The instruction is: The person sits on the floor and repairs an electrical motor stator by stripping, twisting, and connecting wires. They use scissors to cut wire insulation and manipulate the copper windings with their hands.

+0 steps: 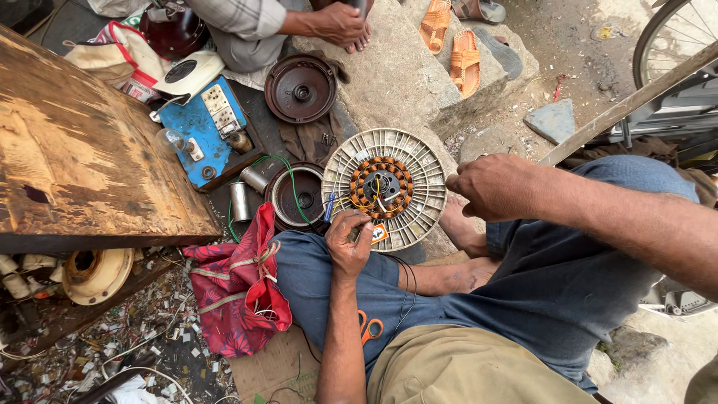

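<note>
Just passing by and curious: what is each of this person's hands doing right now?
Left hand: closed around a small tool, its tip at the round pale ribbed fan motor disc with copper windings.
Right hand: curled, gripping that disc's rim.

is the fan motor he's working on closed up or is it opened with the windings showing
Opened. The round pale motor housing lies face up with its copper windings exposed; the left hand works at its edge, the right hand steadies the rim. Dark covers lie apart.
</note>
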